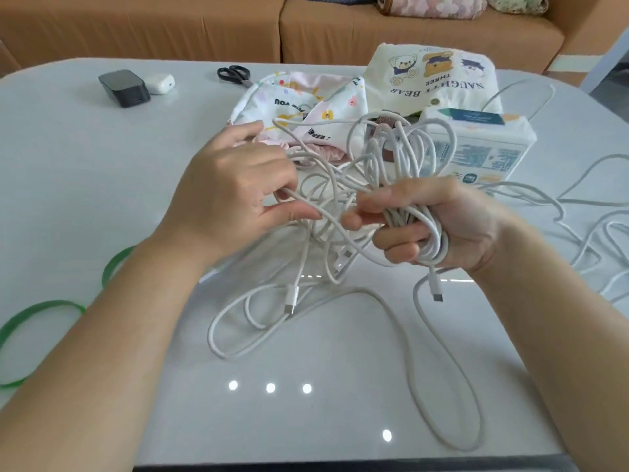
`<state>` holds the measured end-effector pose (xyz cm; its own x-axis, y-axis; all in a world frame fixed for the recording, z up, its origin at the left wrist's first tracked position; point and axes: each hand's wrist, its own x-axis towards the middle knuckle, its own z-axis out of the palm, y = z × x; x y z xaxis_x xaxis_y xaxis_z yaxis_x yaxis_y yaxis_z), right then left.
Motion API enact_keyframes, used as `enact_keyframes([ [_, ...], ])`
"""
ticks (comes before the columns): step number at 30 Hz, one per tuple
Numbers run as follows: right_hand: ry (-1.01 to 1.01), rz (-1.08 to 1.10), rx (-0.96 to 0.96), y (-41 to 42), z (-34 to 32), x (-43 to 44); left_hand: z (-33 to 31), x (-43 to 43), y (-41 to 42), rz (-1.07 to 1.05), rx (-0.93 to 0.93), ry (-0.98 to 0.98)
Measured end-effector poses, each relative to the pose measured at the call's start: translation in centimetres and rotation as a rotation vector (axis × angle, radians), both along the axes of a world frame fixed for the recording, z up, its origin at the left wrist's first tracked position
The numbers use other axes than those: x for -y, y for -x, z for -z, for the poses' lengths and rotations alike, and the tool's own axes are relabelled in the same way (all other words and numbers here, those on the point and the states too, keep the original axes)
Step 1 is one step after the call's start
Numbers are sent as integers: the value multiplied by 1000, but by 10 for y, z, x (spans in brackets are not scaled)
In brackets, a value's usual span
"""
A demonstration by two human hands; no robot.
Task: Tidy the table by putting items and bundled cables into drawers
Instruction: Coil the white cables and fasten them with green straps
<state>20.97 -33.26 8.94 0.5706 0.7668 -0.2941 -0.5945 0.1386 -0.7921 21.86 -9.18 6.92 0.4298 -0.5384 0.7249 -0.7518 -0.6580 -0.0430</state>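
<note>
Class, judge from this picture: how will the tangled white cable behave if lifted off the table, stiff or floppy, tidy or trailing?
Probably floppy: the white cable droops in loose loops from the right hand to the table. Likely light: the left hand holds a strand by a pinch. Loose loops would probably trail and snag.

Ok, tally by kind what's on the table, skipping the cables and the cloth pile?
Scissors: 1
Charger: 1
Earbud case: 1
Tissue pack: 1
Green bands: 2
Total: 6
</note>
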Motion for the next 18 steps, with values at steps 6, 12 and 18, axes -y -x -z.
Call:
enact_keyframes([
  [6,203,42,73,3,-2,0,-3,-3,0,-63,56,32],
  [12,255,-146,323,11,3,-9,0,3,-1,-62,24,47],
  [18,401,97,605,12,7,-19,4,9,2,-18,-132,131],
])
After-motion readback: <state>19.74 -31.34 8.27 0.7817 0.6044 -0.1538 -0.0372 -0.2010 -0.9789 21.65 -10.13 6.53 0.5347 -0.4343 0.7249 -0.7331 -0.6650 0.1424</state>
